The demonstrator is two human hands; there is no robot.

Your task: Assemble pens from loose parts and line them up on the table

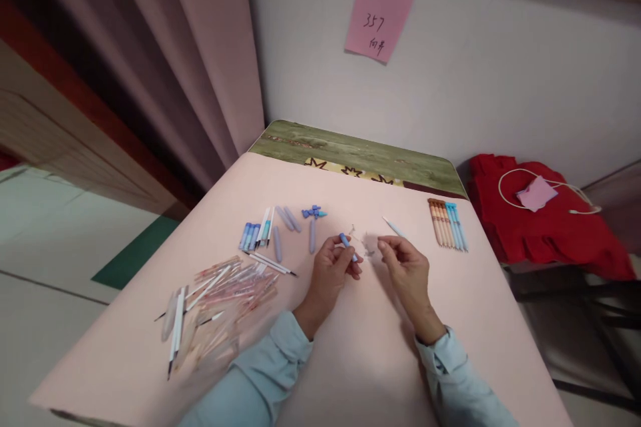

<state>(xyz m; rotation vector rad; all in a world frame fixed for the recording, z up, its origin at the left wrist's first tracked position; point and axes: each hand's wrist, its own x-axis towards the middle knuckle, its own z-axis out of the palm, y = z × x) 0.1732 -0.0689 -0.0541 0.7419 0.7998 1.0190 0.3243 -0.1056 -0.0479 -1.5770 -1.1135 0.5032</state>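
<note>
My left hand (332, 268) is closed around a short blue pen barrel (344, 240), its dark blue end pointing up and away. Across from it, my right hand (406, 267) has thumb and forefinger pinched together; whatever is between them is too small to make out. Tiny springs or clear bits (369, 253) lie on the table between the hands. Just beyond the right hand is a slim pen with a light blue body and white tip (393, 226). Small blue pen tops (313, 212) sit in a cluster beyond my left hand, near a lilac tube (312, 235).
Pink-covered table (360, 360). Left: blue barrels (249, 236), white refills (270, 263), lilac tubes (278, 244) and a heap of clear pinkish pen parts (235, 290). Right: a row of brown and blue pens (447, 225). A red cloth (531, 233) covers a stool beside the table.
</note>
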